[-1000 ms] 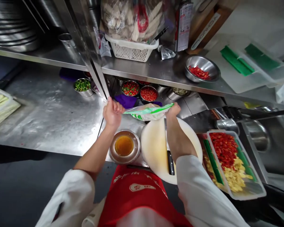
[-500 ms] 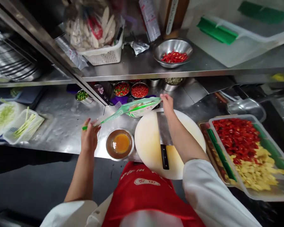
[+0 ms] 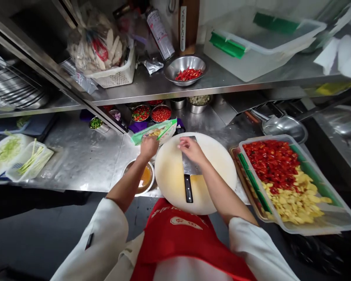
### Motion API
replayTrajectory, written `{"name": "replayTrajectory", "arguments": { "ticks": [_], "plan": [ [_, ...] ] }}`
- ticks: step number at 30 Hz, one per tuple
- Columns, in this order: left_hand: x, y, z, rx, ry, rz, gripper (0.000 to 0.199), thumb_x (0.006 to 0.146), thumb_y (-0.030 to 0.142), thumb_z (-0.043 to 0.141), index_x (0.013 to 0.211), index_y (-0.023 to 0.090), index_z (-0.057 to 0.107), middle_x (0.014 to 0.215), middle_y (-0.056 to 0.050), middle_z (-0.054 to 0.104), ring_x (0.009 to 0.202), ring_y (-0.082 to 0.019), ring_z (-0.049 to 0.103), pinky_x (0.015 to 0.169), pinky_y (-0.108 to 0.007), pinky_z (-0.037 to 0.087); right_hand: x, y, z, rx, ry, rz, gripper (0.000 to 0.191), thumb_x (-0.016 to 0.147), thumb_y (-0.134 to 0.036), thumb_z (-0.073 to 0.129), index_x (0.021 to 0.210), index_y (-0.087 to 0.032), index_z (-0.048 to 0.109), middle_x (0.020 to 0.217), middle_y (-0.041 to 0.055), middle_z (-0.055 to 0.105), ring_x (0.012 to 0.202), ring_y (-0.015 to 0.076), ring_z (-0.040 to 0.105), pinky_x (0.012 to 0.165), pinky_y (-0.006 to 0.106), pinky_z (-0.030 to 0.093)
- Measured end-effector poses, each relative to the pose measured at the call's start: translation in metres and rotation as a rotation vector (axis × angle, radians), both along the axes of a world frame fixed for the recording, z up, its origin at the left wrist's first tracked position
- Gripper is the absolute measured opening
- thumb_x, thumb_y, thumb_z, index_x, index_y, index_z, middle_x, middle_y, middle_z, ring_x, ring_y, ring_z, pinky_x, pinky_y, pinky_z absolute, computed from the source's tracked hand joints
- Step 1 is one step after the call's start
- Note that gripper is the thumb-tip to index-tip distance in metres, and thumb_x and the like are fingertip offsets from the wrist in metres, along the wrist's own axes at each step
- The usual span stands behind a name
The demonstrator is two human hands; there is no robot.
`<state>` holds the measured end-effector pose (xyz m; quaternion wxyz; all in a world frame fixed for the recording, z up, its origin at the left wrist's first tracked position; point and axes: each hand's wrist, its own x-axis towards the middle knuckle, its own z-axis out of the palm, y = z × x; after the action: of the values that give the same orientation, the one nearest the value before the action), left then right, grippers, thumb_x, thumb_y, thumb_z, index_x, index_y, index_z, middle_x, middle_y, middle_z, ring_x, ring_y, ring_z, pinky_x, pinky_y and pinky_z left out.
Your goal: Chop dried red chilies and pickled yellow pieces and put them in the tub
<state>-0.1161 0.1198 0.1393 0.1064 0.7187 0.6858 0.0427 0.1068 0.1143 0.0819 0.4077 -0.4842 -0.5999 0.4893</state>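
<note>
Plastic bag (image 3: 165,133) | against left hand (image 3: 149,148) | apart from right hand (image 3: 192,150)

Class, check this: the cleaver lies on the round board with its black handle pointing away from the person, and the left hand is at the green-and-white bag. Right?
Not quite: the black handle points toward the person, as the head view shows. The cleaver does lie on the round board, and the left hand is at the green-and-white bag.

The red apron (image 3: 178,244) bore white markings (image 3: 186,223). White sleeves (image 3: 109,220) ended near the elbows, the left carrying a slim dark object (image 3: 89,241).
</note>
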Motion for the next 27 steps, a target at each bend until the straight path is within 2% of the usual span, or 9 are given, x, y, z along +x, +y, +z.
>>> {"name": "replayTrajectory", "arguments": {
  "ticks": [3, 5, 7, 9, 12, 14, 18, 23, 27],
  "plan": [
    [0.015, -0.001, -0.011, -0.1, 0.151, -0.187, 0.026, 0.093, 0.022, 0.046, 0.098, 0.013, 0.069, 0.107, -0.017, 0.068, 0.109, -0.029, 0.061, 0.096, -0.039, 0.044, -0.003, -0.023, -0.01, -0.093, -0.001, 0.0, 0.038, 0.079, -0.04, 0.065, 0.11, -0.019, 0.063, 0.089, 0.0029, 0.068, 0.076, 0.016, 0.062, 0.074, 0.03, 0.049],
    [0.022, -0.013, -0.015, -0.099, 0.147, -0.297, 0.027, 0.093, 0.026, 0.048, 0.092, 0.013, 0.07, 0.103, -0.017, 0.068, 0.107, -0.029, 0.061, 0.095, -0.039, 0.045, -0.006, -0.032, -0.015, -0.135, -0.017, -0.01, 0.036, 0.081, -0.04, 0.063, 0.11, -0.019, 0.062, 0.085, 0.0022, 0.068, 0.075, 0.0161, 0.063, 0.072, 0.029, 0.049],
    [0.025, -0.02, -0.015, -0.093, 0.067, -0.337, 0.03, 0.094, 0.034, 0.049, 0.091, 0.014, 0.071, 0.1, -0.015, 0.068, 0.106, -0.028, 0.061, 0.097, -0.038, 0.044, -0.009, -0.037, -0.018, -0.159, -0.038, 0.01, 0.033, 0.083, -0.038, 0.061, 0.11, -0.019, 0.062, 0.084, 0.0017, 0.069, 0.076, 0.016, 0.063, 0.073, 0.029, 0.049],
    [0.023, -0.016, -0.011, -0.066, -0.101, -0.321, 0.036, 0.097, 0.04, 0.044, 0.095, 0.016, 0.071, 0.105, -0.012, 0.069, 0.107, -0.025, 0.061, 0.101, -0.036, 0.043, -0.012, -0.041, -0.019, -0.164, -0.059, 0.034, 0.031, 0.084, -0.036, 0.061, 0.11, -0.018, 0.063, 0.085, 0.002, 0.069, 0.077, 0.0159, 0.063, 0.075, 0.029, 0.048],
    [0.018, 0.009, 0.001, -0.016, -0.266, -0.158, 0.045, 0.101, 0.037, 0.029, 0.107, 0.017, 0.068, 0.114, -0.01, 0.068, 0.108, -0.021, 0.061, 0.099, -0.032, 0.045, -0.015, -0.052, -0.019, -0.155, -0.084, 0.065, 0.028, 0.083, -0.034, 0.063, 0.106, -0.018, 0.065, 0.089, 0.0035, 0.069, 0.08, 0.0166, 0.063, 0.078, 0.03, 0.047],
    [0.018, 0.031, 0.007, -0.092, -0.153, -0.071, 0.04, 0.098, 0.031, 0.033, 0.117, 0.017, 0.065, 0.118, -0.01, 0.067, 0.11, -0.021, 0.061, 0.098, -0.031, 0.045, -0.015, -0.067, -0.02, -0.154, -0.104, 0.102, 0.025, 0.082, -0.032, 0.065, 0.102, -0.018, 0.066, 0.088, 0.004, 0.069, 0.08, 0.0175, 0.064, 0.078, 0.031, 0.047],
    [0.032, 0.059, 0.006, -0.311, 0.118, -0.076, 0.044, 0.084, 0.03, 0.059, 0.125, 0.015, 0.059, 0.121, -0.015, 0.065, 0.112, -0.027, 0.06, 0.096, -0.033, 0.046, -0.009, -0.104, -0.026, -0.163, -0.121, 0.184, 0.019, 0.082, -0.03, 0.066, 0.096, -0.019, 0.069, 0.084, 0.0039, 0.07, 0.077, 0.0181, 0.065, 0.073, 0.03, 0.047],
    [0.046, 0.042, -0.013, -0.243, 0.205, -0.051, 0.053, 0.081, 0.032, 0.062, 0.131, 0.015, 0.052, 0.13, -0.02, 0.056, 0.12, -0.033, 0.055, 0.101, -0.042, 0.043, 0.007, -0.128, -0.035, -0.212, -0.096, 0.137, 0.019, 0.084, -0.03, 0.064, 0.098, -0.019, 0.069, 0.088, 0.0057, 0.073, 0.082, 0.0199, 0.068, 0.075, 0.031, 0.051],
    [0.041, 0.025, -0.025, -0.239, 0.293, -0.119, 0.074, 0.075, 0.023, 0.066, 0.143, 0.013, 0.038, 0.153, -0.025, 0.029, 0.142, -0.038, 0.031, 0.113, -0.051, 0.029, 0.012, -0.118, -0.032, -0.211, -0.095, 0.083, 0.019, 0.085, -0.032, 0.063, 0.099, -0.02, 0.068, 0.091, 0.0053, 0.073, 0.085, 0.0204, 0.068, 0.079, 0.033, 0.051]
  ]
}}
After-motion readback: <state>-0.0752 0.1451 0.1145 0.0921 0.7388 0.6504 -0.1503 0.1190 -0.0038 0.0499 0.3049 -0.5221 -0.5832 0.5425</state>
